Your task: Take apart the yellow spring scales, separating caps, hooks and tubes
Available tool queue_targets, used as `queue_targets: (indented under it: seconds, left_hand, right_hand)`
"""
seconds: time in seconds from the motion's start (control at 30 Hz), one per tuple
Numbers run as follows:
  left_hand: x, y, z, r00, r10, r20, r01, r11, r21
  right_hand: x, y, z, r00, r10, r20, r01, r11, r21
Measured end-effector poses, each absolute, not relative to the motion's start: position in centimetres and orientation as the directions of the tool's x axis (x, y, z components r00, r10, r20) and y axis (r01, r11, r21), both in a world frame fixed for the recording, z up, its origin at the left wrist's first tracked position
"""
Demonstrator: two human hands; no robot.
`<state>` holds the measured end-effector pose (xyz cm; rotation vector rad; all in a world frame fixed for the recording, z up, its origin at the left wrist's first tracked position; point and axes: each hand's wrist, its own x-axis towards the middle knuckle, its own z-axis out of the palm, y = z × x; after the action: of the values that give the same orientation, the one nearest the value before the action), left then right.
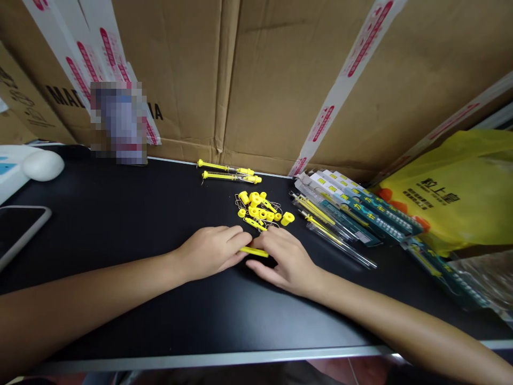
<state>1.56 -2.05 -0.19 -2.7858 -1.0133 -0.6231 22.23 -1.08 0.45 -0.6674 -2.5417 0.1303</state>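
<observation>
My left hand is closed on one end of a short yellow stick above the black table. Beside it, my right hand has its thumb held apart from the fingers, and the stick's other end lies between them. The right fingertips are partly hidden near the stick, so their hold on it is unclear. Just beyond both hands lies a pile of small yellow caps, yellow pieces and wire loops. Two assembled yellow-ended clear tubes lie farther back.
Packaged sticks and clear tubes lie at the right, by a yellow bag. A phone and a white device are at the left. Large cardboard boxes stand behind the table.
</observation>
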Motion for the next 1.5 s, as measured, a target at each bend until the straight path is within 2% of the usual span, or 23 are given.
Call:
queue_targets:
  seconds: [0.07, 0.23, 0.33, 0.47, 0.7, 0.93, 1.17, 1.3, 1.5]
  left_hand:
    - [1.5, -2.0, -0.1, 0.675, 0.611, 0.414, 0.621, -0.773, 0.129]
    - [1.4, -1.7, -0.3, 0.589, 0.67, 0.451, 0.597, -0.738, 0.316]
    - [1.3, -1.4, -0.4, 0.522, 0.722, 0.455, 0.605, -0.689, 0.399]
    - [1.2, -1.4, -0.2, 0.484, 0.76, 0.435, 0.614, -0.648, 0.45]
    - [0.9, -1.7, 0.4, 0.436, 0.793, 0.424, 0.634, -0.606, 0.481]
    - [1.0, -1.5, 0.2, 0.5, 0.748, 0.437, 0.615, -0.662, 0.428]
    - [0.9, -1.5, -0.3, 0.657, 0.639, 0.399, 0.523, -0.768, 0.369]
    - [0.9, -1.4, -0.6, 0.661, 0.624, 0.418, 0.509, -0.781, 0.361]
    - [1.0, -1.4, -0.6, 0.634, 0.659, 0.403, 0.548, -0.752, 0.367]
  right_hand:
    - [22.1, -0.9, 0.0, -0.738, 0.516, 0.435, 0.442, 0.857, -0.266]
    - [22.7, 0.0, -0.3, -0.67, 0.608, 0.427, 0.392, 0.777, -0.492]
    - [23.0, 0.2, -0.3, -0.633, 0.622, 0.461, 0.348, 0.76, -0.549]
    - [23.1, 0.1, -0.2, -0.61, 0.613, 0.501, 0.322, 0.77, -0.55]
    - [23.3, 0.2, -0.1, -0.51, 0.707, 0.489, 0.347, 0.69, -0.635]
    - [23.1, 0.3, -0.2, -0.582, 0.628, 0.517, 0.341, 0.766, -0.546]
    - [23.0, 0.1, -0.5, -0.662, 0.599, 0.451, 0.409, 0.792, -0.453]
    - [22.9, 0.1, -0.5, -0.707, 0.537, 0.461, 0.388, 0.839, -0.383]
    - [22.9, 0.0, -0.5, -0.693, 0.545, 0.471, 0.398, 0.835, -0.38]
